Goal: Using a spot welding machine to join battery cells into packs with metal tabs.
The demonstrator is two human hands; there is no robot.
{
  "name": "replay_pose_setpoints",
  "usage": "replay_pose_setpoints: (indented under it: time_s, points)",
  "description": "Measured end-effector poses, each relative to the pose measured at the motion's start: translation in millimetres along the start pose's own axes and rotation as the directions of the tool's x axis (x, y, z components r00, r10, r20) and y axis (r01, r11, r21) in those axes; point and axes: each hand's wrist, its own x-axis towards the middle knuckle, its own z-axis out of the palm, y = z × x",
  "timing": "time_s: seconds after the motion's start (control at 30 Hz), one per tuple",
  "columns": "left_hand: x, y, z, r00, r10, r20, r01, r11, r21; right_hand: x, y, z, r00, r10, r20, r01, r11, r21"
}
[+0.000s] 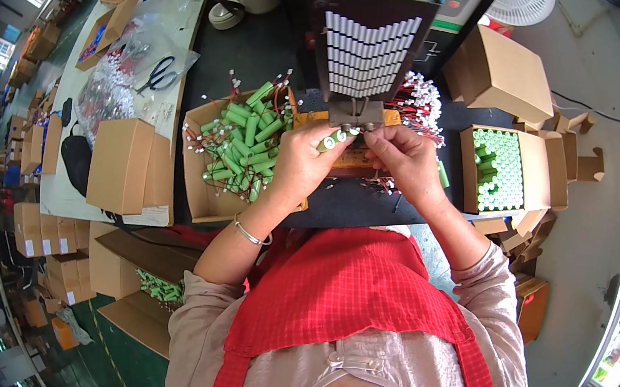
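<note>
My left hand [303,160] is closed around green cylindrical battery cells [328,143], their pale ends turned up under the head of a bench machine [359,112]. Beside it, my right hand [406,163] pinches thumb and forefinger together at the machine's tips; what lies between them is too small to make out. Both hands rest close together at the orange-edged work block [390,118]. Left of them an open cardboard box [205,200] holds many green cells with red and black leads. Behind my right hand lies a heap of leads with white connectors [423,103].
An open carton [468,183] of upright green cells stands at the right, below a closed carton [506,74]. On the left table are blue-handled scissors [158,74], plastic bags and a brown box [120,166]. Another box of green cells [159,287] sits low at my left.
</note>
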Motion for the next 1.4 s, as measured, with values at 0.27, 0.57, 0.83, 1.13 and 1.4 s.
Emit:
replay_pose_setpoints:
  time_s: [0.27,0.57,0.83,1.13,1.4]
  points:
    - [-8.3,-17.8,-70.0,0.981,-0.091,-0.170,0.113,0.985,0.128,6.5,5.3,-84.5,0.922,-0.350,-0.162,0.208,0.804,-0.557]
    - [-24.5,-3.6,-95.0,0.971,-0.238,-0.010,0.237,0.960,0.151,28.9,65.3,-127.6,0.938,-0.346,0.019,0.210,0.525,-0.824]
    - [-28.1,17.7,-67.0,0.912,-0.384,0.144,0.406,0.897,-0.178,-6.2,6.1,-122.0,0.942,-0.330,-0.055,0.164,0.598,-0.785]
    - [-28.3,28.2,8.7,0.851,-0.428,0.303,0.483,0.412,-0.773,-57.1,0.6,-70.3,0.919,-0.391,0.043,0.366,0.811,-0.455]
    - [-31.2,26.6,19.4,0.876,-0.385,0.292,0.456,0.457,-0.764,-54.5,10.6,-31.2,0.970,-0.157,0.188,0.191,0.966,-0.175]
